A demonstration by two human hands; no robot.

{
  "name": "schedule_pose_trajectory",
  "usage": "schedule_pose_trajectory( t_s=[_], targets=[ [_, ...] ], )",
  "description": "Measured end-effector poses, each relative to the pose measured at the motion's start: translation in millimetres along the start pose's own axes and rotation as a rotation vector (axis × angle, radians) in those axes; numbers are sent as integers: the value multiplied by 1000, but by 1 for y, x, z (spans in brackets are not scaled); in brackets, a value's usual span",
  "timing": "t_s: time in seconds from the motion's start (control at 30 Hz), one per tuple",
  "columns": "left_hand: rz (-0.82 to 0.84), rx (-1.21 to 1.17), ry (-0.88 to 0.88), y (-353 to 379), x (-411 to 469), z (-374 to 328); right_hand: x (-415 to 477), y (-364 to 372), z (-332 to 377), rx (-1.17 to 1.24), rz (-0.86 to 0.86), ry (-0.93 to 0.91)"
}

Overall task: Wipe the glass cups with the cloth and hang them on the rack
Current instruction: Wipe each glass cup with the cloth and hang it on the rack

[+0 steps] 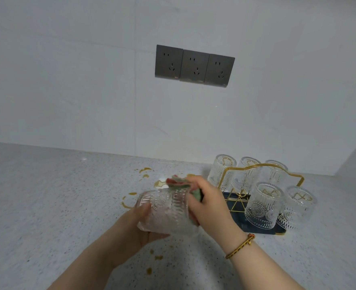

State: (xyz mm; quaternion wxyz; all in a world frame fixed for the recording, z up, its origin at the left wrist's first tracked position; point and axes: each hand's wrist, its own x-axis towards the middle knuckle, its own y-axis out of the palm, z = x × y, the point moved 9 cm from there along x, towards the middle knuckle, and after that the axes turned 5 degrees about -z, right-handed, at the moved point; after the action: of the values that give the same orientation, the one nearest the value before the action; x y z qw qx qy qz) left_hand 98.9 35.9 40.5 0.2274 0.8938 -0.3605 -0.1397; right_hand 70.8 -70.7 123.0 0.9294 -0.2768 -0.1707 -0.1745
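A ribbed glass cup [164, 210] lies on its side above the counter, cradled from below by my left hand [140, 229], thumb on its near side. My right hand [208, 203] grips a pink and green cloth [178, 182] at the cup's open right end, with part of the cloth pushed inside. To the right stands the gold wire rack [256, 170] on a dark blue tray [256, 229]. Several glass cups hang upside down on it, among them a front one [263, 206] and a back-left one [222, 170].
The speckled grey counter [47, 206] carries brown liquid stains and rings [129, 198] behind and below the held cup. Three grey wall sockets [195, 64] sit on the white wall. A side wall closes the counter at the far right.
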Motion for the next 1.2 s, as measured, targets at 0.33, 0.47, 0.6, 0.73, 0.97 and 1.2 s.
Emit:
schedule_pose_trajectory(
  t_s=[0.33,0.47,0.6,0.73,0.97,1.2],
  targets=[
    [-85,35,-234,-1,1,23,-8,4,31,-301,-10,-393],
    [-187,38,-92,-2,0,14,-12,-4,9,-176,-51,-188],
    [-253,141,76,-2,1,-6,-20,-15,-31,181,-115,232],
    [-330,297,183,2,1,-27,-33,-18,-56,603,-192,447],
    [-457,630,329,25,21,-68,-64,-53,-99,1125,-469,639],
    [-328,979,424,99,78,-68,-90,-77,-120,1277,-498,651]
  ],
)
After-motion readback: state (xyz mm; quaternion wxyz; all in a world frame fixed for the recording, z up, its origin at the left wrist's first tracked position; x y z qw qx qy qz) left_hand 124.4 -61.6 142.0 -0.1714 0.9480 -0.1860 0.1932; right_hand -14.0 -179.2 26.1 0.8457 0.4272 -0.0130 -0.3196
